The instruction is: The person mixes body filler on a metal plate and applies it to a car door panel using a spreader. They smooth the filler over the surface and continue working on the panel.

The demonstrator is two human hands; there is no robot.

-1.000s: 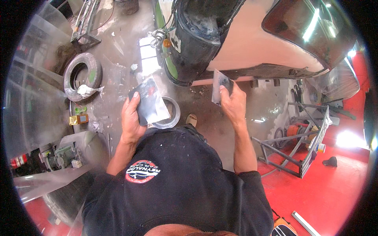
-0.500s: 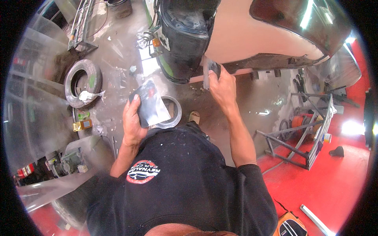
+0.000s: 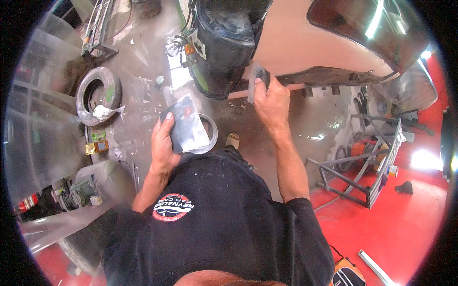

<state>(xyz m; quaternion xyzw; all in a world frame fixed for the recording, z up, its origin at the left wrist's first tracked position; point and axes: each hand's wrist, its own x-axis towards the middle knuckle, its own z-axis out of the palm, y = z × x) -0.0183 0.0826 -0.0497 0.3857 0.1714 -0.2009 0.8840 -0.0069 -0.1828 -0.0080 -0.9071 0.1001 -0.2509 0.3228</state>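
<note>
My left hand [image 3: 164, 145] grips a flat, greyish metal plate [image 3: 186, 125] by its left edge, thumb on top. A faint reddish smear shows on the plate. Closed around the dark handle of a putty spreader [image 3: 253, 86], my right hand [image 3: 273, 106] is held at the lower front edge of a car's body panel [image 3: 296, 45], which is beige-pink. The spreader's pale blade stands upright beside the panel's edge; whether it touches is hard to tell. Left of it is the black hollow at the car's front corner [image 3: 224, 52].
A ring-shaped grey rim [image 3: 213, 137] shows partly behind the plate. On the floor at left lie a tyre [image 3: 98, 95] and a gold-coloured tin [image 3: 97, 147], with a compressor [image 3: 78, 193] nearer. A metal frame [image 3: 365, 167] stands at right. Wires with a bulb socket [image 3: 176, 45] hang by the car.
The view has shifted slightly. My right hand and the spreader have moved a little along the panel's edge, and the blade has tilted. The left hand still holds the plate.
</note>
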